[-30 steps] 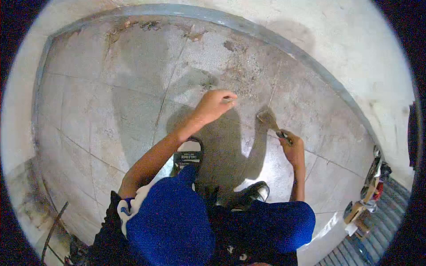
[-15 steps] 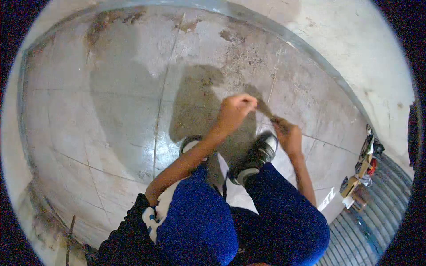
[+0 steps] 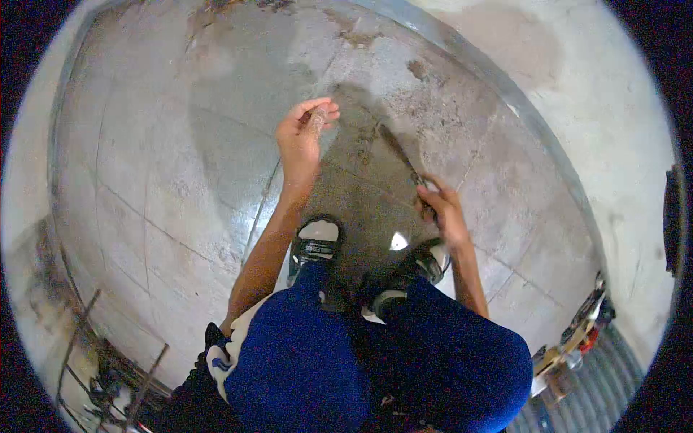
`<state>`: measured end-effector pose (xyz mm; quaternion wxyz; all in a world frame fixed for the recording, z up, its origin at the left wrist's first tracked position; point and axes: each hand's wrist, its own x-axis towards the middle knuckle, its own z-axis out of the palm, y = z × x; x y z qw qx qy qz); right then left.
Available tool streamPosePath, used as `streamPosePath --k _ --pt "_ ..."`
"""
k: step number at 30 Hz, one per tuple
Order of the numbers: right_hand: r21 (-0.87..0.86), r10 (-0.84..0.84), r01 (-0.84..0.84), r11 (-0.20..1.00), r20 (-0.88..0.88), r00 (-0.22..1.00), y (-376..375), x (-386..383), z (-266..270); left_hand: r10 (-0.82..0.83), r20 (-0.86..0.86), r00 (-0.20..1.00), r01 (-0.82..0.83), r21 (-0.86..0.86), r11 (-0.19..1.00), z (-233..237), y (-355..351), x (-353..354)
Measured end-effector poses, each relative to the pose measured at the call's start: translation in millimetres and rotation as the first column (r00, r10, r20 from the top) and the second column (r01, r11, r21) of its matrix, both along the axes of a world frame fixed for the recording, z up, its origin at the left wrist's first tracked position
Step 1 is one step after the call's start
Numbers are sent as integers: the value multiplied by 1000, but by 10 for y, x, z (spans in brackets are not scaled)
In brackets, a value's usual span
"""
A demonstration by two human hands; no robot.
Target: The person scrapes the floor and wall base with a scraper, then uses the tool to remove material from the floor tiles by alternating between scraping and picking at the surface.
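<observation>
My right hand is wrapped round the handle of a dark, thin knife-like tool, whose long narrow end points up and left over the floor. To the left of the tool, my left hand is raised with curled fingers and the thumb near the fingertips. Whether something small lies between those fingers cannot be made out. The tool and my left hand are apart. Below the hands are my two dark and white shoes and my blue-clad knees.
Grey slab floor with dark stains and a shadow spreads ahead, bounded by a raised curved edge. Assorted items lie beside corrugated metal at lower right. Thin metal rods stand at lower left.
My left hand has moved up and left, away from the tool's tip. My right hand and the tool have shifted slightly left. The whole view has turned, and the rods at lower left show more.
</observation>
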<state>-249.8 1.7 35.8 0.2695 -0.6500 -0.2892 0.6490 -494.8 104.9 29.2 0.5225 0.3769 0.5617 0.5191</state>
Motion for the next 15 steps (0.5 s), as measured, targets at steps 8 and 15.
streamPosePath --k 8,15 --pt "289 230 -279 916 191 954 -40 23 -553 -16 -115 993 10 -50 999 571 -367 8" --pt "173 349 -943 285 898 270 682 -94 -195 -138 -187 973 142 10 990 996 -799 75"
